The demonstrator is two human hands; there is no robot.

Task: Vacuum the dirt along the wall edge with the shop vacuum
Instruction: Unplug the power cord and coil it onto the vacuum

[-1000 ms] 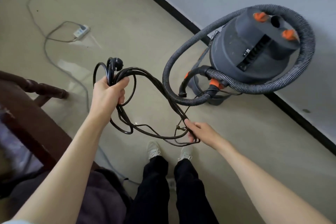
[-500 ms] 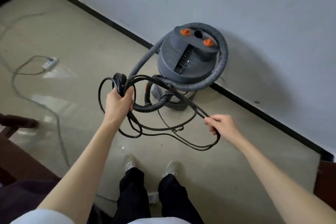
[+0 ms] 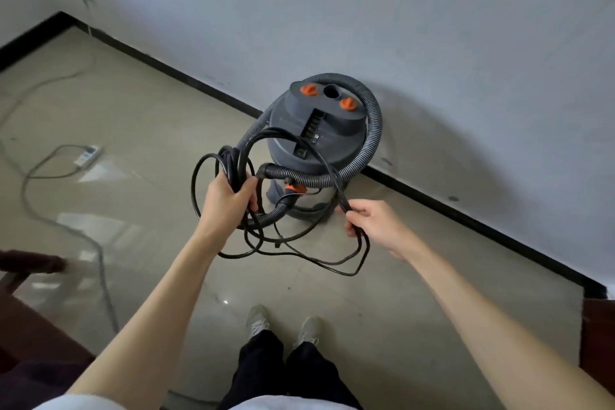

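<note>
Tiled floor point(image 3: 139, 116), wall corner — left hand point(image 3: 229, 200) is gripping limp cord coils point(image 3: 233, 163) (light, tangle-prone); right hand point(image 3: 369, 220) is pinching one strand.

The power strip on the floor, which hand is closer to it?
Left. The left hand, gripping the coiled cord, is nearer the power strip; the right hand is farther over, by the vacuum.

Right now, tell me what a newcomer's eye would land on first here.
First, the tangled black power cord looping between both hands at centre: the left hand grips a bundle of coils, the right hand holds a single strand. Just behind stands the grey drum shop vacuum with orange knobs against the wall, its ribbed grey hose wrapped around it. A white power strip lies on the floor at left.
</note>
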